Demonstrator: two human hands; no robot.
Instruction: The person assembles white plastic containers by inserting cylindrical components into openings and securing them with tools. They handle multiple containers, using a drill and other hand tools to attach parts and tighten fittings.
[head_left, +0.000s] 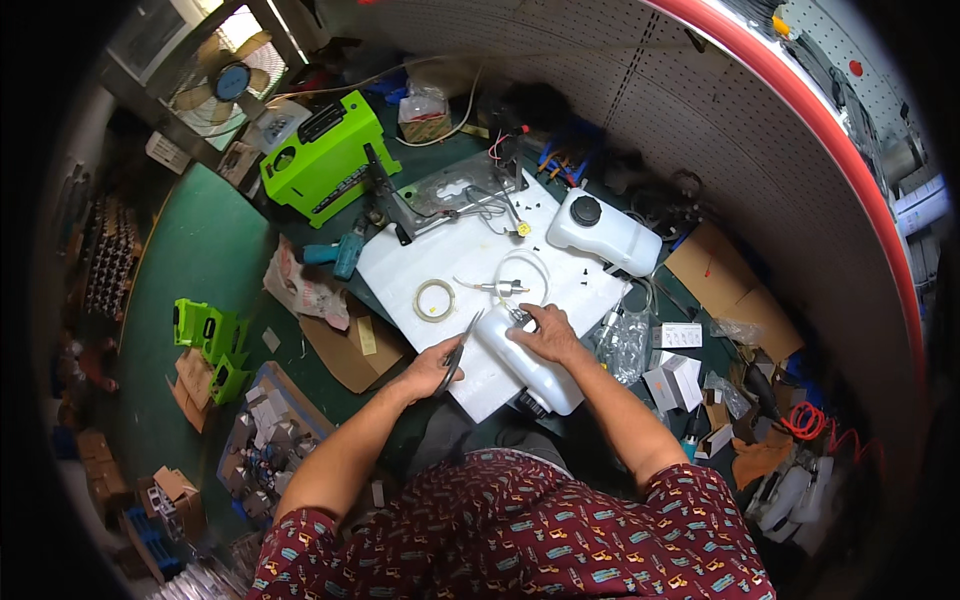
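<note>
A white plastic tank (520,357) with a black cap (532,403) lies on its side before me on the white foam sheet (400,280). My right hand (548,334) rests over its far end, thumb and fingers pinched round the hose fitting there. From that end a clear tube (545,268) loops away, near a small metal inline part (506,287). Left of the tank, my left hand (435,368) is closed on dark-handled scissors (458,352), tips pointing away from me. A roll of tape (434,300) lies just beyond them.
A second white tank (610,238) with a black cap stands at the back right. Behind the sheet are a metal frame (400,215) and a green housing (330,165). A cordless drill (340,254) lies left. Small white boxes (675,382) and clear bags (628,345) sit right.
</note>
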